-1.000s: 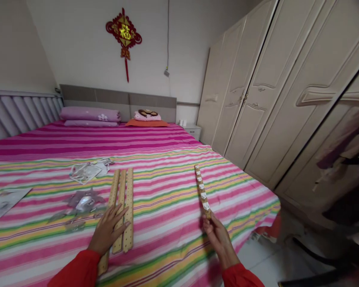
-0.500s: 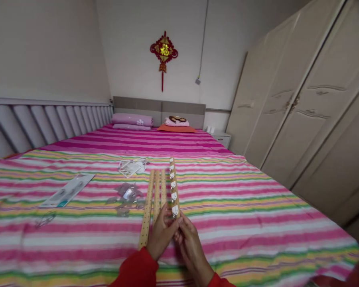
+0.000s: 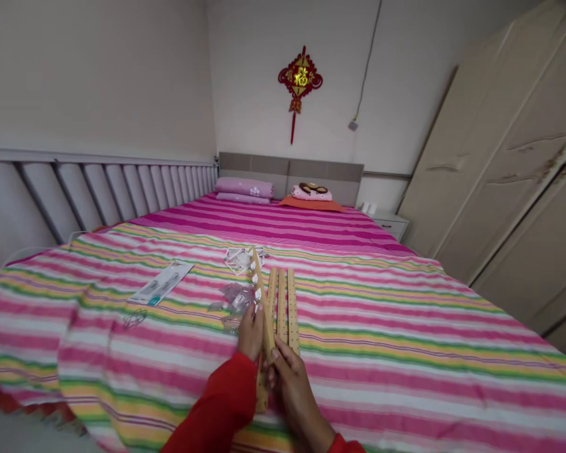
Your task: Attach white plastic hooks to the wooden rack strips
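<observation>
While the left hand (image 3: 251, 333) clamps the strip (image 3: 268, 336) in its fingers, the right hand (image 3: 295, 385) pinches its near end between fingers.

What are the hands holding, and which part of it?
Both hands hold the strip with white hooks: the right hand at its near end, the left hand a bit farther up.

福 (image 3: 300, 77) (gold) on red hanging (image 3: 295, 106)
</observation>
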### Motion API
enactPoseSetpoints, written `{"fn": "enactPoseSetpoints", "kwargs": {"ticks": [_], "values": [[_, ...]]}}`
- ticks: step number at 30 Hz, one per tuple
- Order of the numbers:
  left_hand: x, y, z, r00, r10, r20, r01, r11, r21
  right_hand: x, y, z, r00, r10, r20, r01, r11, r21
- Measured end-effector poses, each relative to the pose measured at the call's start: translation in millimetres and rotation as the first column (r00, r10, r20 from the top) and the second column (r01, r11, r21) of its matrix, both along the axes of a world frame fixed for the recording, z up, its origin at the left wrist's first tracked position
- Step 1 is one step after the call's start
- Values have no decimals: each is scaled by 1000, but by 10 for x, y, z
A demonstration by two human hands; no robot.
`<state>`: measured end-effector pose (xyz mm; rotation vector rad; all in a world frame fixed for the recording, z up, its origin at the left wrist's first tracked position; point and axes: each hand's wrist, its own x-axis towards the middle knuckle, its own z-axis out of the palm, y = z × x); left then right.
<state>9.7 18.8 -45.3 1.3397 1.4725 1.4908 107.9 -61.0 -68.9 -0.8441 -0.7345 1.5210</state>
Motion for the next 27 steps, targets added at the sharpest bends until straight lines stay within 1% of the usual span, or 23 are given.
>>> {"fn": "enactPoseSetpoints", "kwargs": {"ticks": [2, 5, 7, 9, 11, 13, 15, 17, 19, 22, 27], "values": [[-68, 125, -15, 998, 35, 54, -36, 999, 10, -14, -14, -1, 1000, 11, 27, -12, 1000, 13], [-131, 277, -36, 993, 14, 117, -14, 1000, -3, 13, -37, -6, 998, 26, 61, -27, 999, 20], [-145, 339, -39, 992, 2, 129, 0, 1000, -16, 49, -47, -13, 996, 31, 79, -33, 999, 23], [-146, 378, -25, 994, 9, 112, -7, 1000, -16, 83, -56, -20, 995, 32, 95, -35, 999, 28], [-151, 409, 6, 998, 22, 50, -22, 1000, 1, 105, -66, -29, 993, 37, 111, -41, 999, 31], [-173, 447, 46, 998, 62, -30, -62, 998, -1, 110, -79, -39, 991, 46, 126, -51, 998, 30], [-205, 494, 85, 991, 114, -73, -115, 993, -8, 104, -91, -46, 989, 55, 135, -59, 998, 28], [-235, 545, 112, 990, 129, -59, -129, 992, 2, 97, -94, -45, 988, 56, 142, -60, 998, 25], [-250, 589, 124, 994, 104, -33, -103, 994, 21, 96, -92, -36, 987, 50, 153, -54, 998, 25], [-258, 646, 115, 996, 78, -36, -77, 997, 25, 107, -98, -14, 984, 50, 169, -53, 999, 14], [-322, 745, 105, 989, 145, -35, -145, 989, -4, 141, -202, -2, 982, 97, 159, -95, 995, -24]]}}
